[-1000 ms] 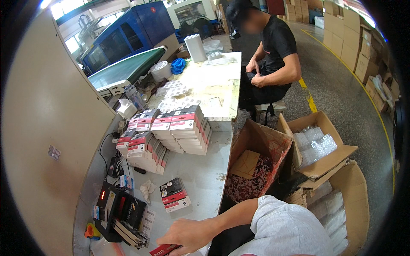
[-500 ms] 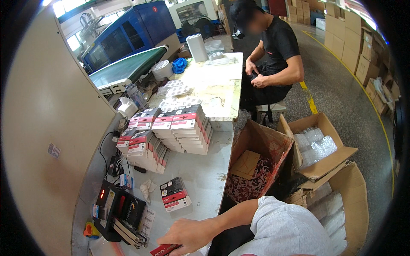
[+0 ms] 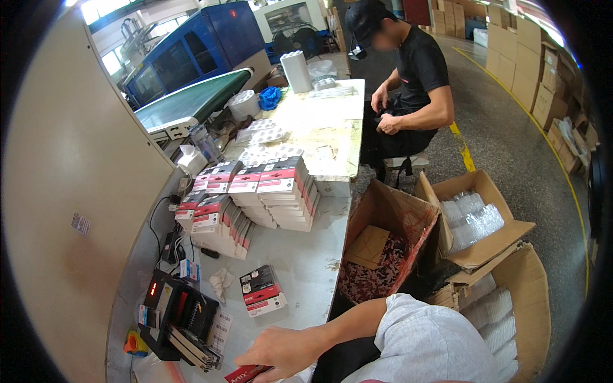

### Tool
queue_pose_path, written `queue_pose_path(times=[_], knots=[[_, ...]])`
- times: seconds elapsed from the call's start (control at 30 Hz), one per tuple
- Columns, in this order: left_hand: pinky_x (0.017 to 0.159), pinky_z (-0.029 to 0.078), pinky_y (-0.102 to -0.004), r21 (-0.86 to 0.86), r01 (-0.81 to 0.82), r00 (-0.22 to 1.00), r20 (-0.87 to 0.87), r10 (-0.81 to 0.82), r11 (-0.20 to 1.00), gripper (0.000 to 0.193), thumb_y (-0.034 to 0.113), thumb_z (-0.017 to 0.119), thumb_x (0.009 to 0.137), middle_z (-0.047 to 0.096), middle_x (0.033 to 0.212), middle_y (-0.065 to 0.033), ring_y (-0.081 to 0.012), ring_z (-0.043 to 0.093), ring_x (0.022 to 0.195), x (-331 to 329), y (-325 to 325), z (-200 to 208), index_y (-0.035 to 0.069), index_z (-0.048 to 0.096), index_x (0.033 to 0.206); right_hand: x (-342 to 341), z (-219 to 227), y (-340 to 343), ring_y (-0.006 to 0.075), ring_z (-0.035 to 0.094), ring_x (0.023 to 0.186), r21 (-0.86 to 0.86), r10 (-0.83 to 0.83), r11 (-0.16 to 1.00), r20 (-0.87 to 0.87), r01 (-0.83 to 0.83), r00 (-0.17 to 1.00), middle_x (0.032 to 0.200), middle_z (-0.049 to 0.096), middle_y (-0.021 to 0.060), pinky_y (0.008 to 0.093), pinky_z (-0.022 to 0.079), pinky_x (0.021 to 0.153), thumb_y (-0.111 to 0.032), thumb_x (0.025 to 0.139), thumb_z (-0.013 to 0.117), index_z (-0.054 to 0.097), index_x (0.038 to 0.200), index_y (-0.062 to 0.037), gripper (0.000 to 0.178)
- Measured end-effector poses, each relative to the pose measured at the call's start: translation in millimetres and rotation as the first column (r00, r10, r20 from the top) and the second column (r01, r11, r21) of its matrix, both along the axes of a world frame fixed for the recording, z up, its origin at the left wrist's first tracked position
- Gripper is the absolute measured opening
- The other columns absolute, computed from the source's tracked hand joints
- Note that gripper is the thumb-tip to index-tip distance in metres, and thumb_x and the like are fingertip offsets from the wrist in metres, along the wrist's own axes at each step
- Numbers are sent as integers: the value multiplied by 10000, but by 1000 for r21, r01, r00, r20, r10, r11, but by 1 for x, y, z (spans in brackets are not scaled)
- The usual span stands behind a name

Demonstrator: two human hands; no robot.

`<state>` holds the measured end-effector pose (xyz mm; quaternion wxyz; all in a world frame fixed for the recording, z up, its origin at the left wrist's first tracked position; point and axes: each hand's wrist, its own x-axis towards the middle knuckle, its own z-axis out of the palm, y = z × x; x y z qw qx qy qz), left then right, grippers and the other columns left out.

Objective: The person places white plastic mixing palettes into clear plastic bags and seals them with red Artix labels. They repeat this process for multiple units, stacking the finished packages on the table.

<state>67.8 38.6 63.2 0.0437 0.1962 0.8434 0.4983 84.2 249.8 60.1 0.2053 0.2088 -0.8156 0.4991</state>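
Note:
My right hand (image 3: 281, 351) reaches in from the lower right and is closed on a red carton (image 3: 244, 375) at the bottom edge. Most of this carton is cut off or hidden under the fingers. Just beyond the hand, a small group of flat black, red and white cartons (image 3: 263, 292) lies on the grey worktable (image 3: 313, 255). To the left of the hand stands a black machine (image 3: 182, 313) with a red lit display, and a strip of printed labels (image 3: 220, 332) lies against its side. My left hand is out of view.
Stacked cartons (image 3: 274, 191) fill the table's far part. A crumpled tissue (image 3: 221, 281) lies near the machine. Right of the table are an open scrap box (image 3: 408, 217) and boxes of clear plastic trays (image 3: 495, 319). A person in black (image 3: 418, 70) sits beyond, by a paler table (image 3: 332, 134).
The seated person's hands and head have shifted slightly. My right hand stays in the same place on the red carton.

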Motion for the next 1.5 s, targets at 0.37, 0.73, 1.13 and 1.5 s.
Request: queue_pose_path(times=[0.37,0.73,1.13,1.5], knots=[[657,448,-247,16,-47,998,49,46,999,233,176,515,935,630,772,-59,-94,523,709,0,0,0,-18,644,940,-2,-3,0,346,608,730,23,-12,1000,-4,12,1000,779,628,162,410,474,588,-395,774,663,624,958,-72,373],[652,445,-244,6,-43,999,34,43,999,238,187,524,932,626,764,-46,-86,516,705,-4,-4,-8,-19,643,923,-3,-1,-1,339,610,736,13,8,1000,8,-8,1000,800,638,150,407,477,599,-387,779,661,628,983,-87,365],[655,449,-262,-33,-61,998,13,61,998,239,202,536,924,640,775,-65,-103,536,707,-7,-9,-13,-7,652,930,-5,-2,-4,322,614,790,4,13,1000,32,-13,999,865,645,135,400,480,641,-383,787,660,623,1029,-98,376],[703,445,-258,4,-17,999,46,17,1000,251,200,514,935,637,816,-60,-111,540,756,-8,-9,-14,-14,646,940,-4,1,-3,338,611,755,-6,13,1000,70,-13,997,810,635,158,405,476,622,-381,778,666,639,947,-74,352]])
